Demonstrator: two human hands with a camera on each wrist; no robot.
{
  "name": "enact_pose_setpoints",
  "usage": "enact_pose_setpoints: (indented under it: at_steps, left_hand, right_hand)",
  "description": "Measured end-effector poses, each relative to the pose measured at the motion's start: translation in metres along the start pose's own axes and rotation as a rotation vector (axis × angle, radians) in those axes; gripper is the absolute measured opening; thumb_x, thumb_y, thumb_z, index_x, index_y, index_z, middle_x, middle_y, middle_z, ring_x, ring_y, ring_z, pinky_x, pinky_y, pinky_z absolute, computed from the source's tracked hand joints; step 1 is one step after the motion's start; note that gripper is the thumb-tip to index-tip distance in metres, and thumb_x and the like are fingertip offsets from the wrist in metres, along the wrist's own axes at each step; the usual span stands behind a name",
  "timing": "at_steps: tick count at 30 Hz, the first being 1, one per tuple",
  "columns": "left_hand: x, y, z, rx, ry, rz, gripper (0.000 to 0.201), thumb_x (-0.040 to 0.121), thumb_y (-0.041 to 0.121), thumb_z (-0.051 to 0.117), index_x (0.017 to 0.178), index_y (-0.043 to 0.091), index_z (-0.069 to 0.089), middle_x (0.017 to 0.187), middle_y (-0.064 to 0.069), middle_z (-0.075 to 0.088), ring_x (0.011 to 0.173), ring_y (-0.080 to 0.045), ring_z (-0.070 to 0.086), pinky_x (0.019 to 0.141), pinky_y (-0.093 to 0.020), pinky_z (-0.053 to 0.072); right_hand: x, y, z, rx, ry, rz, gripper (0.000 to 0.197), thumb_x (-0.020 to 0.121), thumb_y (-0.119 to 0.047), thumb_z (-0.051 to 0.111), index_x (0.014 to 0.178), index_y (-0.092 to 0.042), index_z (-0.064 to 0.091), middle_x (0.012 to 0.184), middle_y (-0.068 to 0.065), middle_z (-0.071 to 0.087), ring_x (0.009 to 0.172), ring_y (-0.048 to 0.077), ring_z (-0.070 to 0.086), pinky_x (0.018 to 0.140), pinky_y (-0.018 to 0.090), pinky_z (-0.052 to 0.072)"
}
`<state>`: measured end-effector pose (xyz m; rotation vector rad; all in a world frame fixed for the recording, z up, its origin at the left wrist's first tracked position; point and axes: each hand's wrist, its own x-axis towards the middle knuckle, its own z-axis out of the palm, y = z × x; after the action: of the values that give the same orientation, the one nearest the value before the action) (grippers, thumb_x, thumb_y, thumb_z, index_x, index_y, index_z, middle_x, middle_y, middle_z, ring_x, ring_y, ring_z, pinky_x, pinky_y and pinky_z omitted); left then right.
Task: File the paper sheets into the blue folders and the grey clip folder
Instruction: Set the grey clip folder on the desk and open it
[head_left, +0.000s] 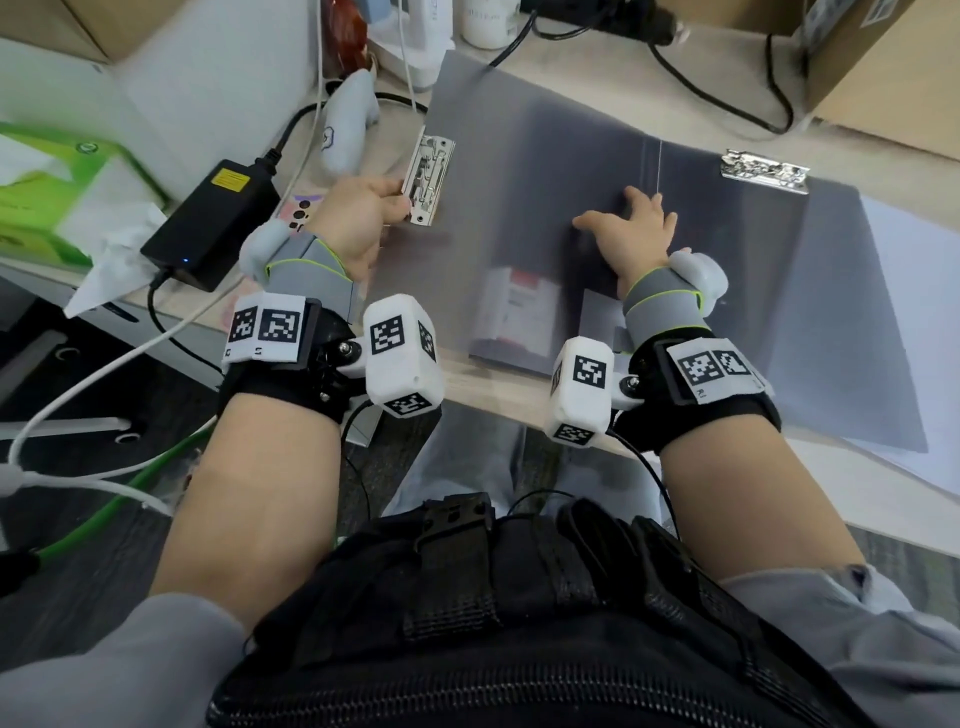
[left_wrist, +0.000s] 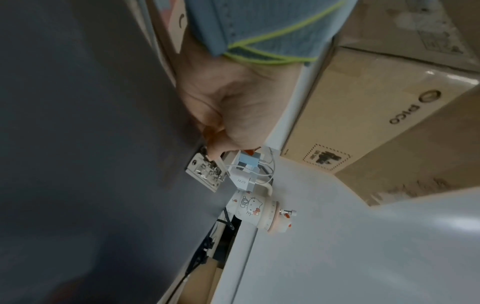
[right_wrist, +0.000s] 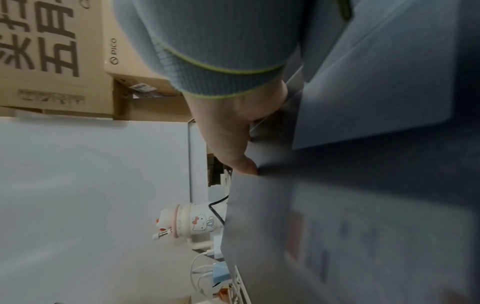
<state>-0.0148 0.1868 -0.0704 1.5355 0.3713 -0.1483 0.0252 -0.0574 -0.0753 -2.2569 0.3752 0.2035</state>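
Here I have the grey clip folder (head_left: 545, 171) lying open on the desk (head_left: 483, 387) in front of me, its two leaves spread left and right with the spine fold running up the middle. My left hand (head_left: 358, 218) is at the folder's left edge, fingers curled around the near end of the metal clip (head_left: 430, 179) mounted there; from the left wrist camera I see the fingertips (left_wrist: 215, 153) pinching that clip plate (left_wrist: 207, 172) right at the folder's edge. My right hand (head_left: 631, 234) lies flat on the folder close to the spine fold, fingers spread and straight, pressing the grey surface down; from the right wrist camera the thumb (right_wrist: 244, 162) rests on an edge of the grey cover (right_wrist: 337, 226). A second metal clip (head_left: 763, 171) sits at the top of the right leaf, apart from both hands. Through the translucent left leaf I can make out a sheet with a red patch (head_left: 514, 312), too blurred to read. White paper (head_left: 904, 249) shows beyond the folder's right edge. To the left of the folder are a black power adapter (head_left: 213, 223) and a green tissue box (head_left: 47, 197); cardboard boxes (left_wrist: 389, 115) stand behind the desk, and a white cartoon-printed mug (left_wrist: 249, 207) sits near the folder's far corner.
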Motion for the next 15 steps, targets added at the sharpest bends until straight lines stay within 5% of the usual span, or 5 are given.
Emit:
enact_pose_setpoints:
  at_steps: [4, 8, 13, 15]
  left_hand:
    - [-0.006, 0.0, 0.002, -0.029, 0.032, 0.015, 0.036, 0.092, -0.011, 0.036, 0.106, 0.011, 0.06, 0.065, 0.009, 0.072, 0.062, -0.005, 0.067, 0.057, -0.018, 0.056]
    - [-0.01, 0.0, 0.008, -0.094, 0.103, 0.028, 0.035, 0.09, -0.013, 0.042, 0.084, 0.017, 0.06, 0.052, 0.012, 0.068, 0.048, 0.001, 0.063, 0.048, -0.014, 0.052]
    - [-0.015, 0.011, 0.005, -0.091, 0.076, -0.039, 0.01, 0.092, 0.017, 0.057, 0.084, 0.021, 0.062, 0.053, 0.012, 0.068, 0.044, 0.001, 0.059, 0.043, -0.012, 0.047]
    - [-0.016, 0.015, 0.006, -0.053, 0.068, -0.091, 0.017, 0.092, 0.034, 0.056, 0.08, 0.022, 0.06, 0.052, 0.014, 0.065, 0.038, 0.002, 0.054, 0.038, -0.009, 0.04]
  right_hand:
    - [0.0, 0.004, 0.005, -0.03, 0.023, 0.004, 0.076, 0.08, -0.041, 0.061, 0.147, -0.029, 0.027, 0.161, -0.005, 0.004, 0.149, 0.018, -0.007, 0.117, 0.05, -0.012]
    - [0.002, 0.005, 0.007, -0.059, 0.028, 0.013, 0.076, 0.081, -0.042, 0.061, 0.147, -0.029, 0.026, 0.161, -0.005, 0.003, 0.149, 0.018, -0.007, 0.116, 0.051, -0.012]
    - [0.001, 0.004, 0.008, -0.129, 0.044, 0.026, 0.077, 0.083, -0.043, 0.06, 0.148, -0.028, 0.023, 0.161, -0.004, 0.002, 0.149, 0.019, -0.007, 0.116, 0.052, -0.01]
    - [0.0, 0.004, 0.007, -0.141, 0.043, 0.024, 0.077, 0.083, -0.044, 0.06, 0.148, -0.028, 0.023, 0.161, -0.004, 0.002, 0.149, 0.019, -0.007, 0.117, 0.051, -0.009]
